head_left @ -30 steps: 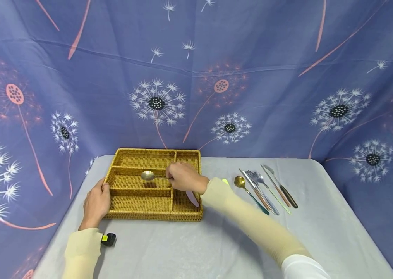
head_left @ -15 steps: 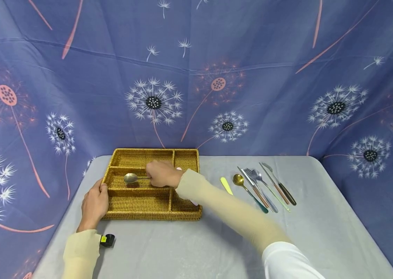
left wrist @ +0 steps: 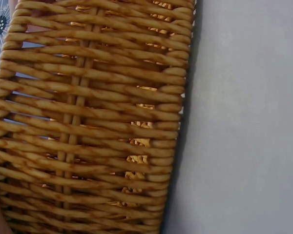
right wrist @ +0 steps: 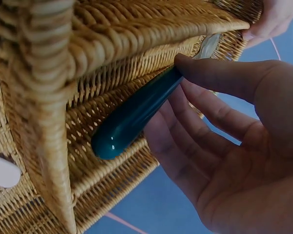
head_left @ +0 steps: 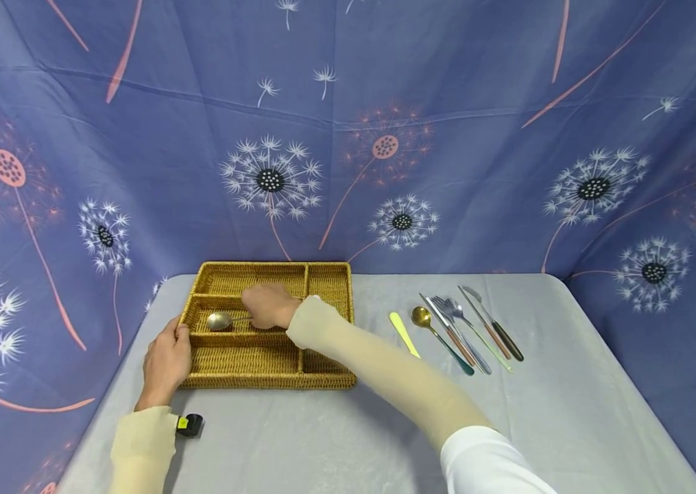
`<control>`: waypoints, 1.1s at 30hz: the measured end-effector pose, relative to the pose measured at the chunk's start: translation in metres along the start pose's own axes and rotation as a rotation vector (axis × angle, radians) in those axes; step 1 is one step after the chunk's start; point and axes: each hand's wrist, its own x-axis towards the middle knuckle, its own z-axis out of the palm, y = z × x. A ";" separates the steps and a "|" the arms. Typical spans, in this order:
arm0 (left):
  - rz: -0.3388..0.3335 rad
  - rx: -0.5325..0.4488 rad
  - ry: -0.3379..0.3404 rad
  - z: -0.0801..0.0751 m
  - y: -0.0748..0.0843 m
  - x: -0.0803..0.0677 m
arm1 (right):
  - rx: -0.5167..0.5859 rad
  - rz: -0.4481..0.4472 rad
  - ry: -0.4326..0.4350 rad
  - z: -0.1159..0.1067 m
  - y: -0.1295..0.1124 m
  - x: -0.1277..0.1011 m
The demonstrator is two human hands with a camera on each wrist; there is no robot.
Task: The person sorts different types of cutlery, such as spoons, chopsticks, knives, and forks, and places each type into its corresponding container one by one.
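The spoon [head_left: 220, 320] is the thing in hand; biggest around it is the cloth-covered bench [head_left: 298, 439], with the woven tray [head_left: 243, 381] toward its ten o'clock. The tray looks light and slightly springy, likely to slide if nudged, so it is best held by a wall. Loose cutlery [head_left: 460, 347] lies at the tray's three o'clock. The left hand [head_left: 165, 360] has its fingers clamped on the tray's wall at nine o'clock. The right hand [head_left: 267, 305] is over the middle long compartment, thumb and fingers pinched together on the spoon near its neck. The spoon lies within that compartment's walls, pointing to nine o'clock; whether it touches the bottom I cannot tell. It should be stiff, fairly light and hard to break. Its thick, dark green handle [right wrist: 136, 114] is glossy and may roll or slip, so the neck end seems the surest hold. The metal bowl [right wrist: 210, 47] would probably dip if pinched farther back.
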 end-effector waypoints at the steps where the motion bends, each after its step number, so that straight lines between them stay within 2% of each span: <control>1: -0.001 0.001 -0.001 0.000 0.000 0.000 | -0.007 0.003 -0.001 0.001 -0.001 0.002; 9: -0.006 -0.003 -0.003 0.000 0.002 -0.002 | -0.056 0.009 -0.062 0.011 -0.001 0.009; 15: 0.008 0.001 -0.003 0.000 0.001 -0.003 | -0.107 0.025 -0.062 0.019 -0.003 0.009; 23: -0.010 -0.003 -0.006 -0.002 0.003 -0.001 | -0.092 0.006 -0.050 0.022 -0.003 0.010; 33: 0.000 -0.004 -0.005 -0.001 0.002 -0.002 | -0.075 0.012 -0.060 0.026 0.001 0.009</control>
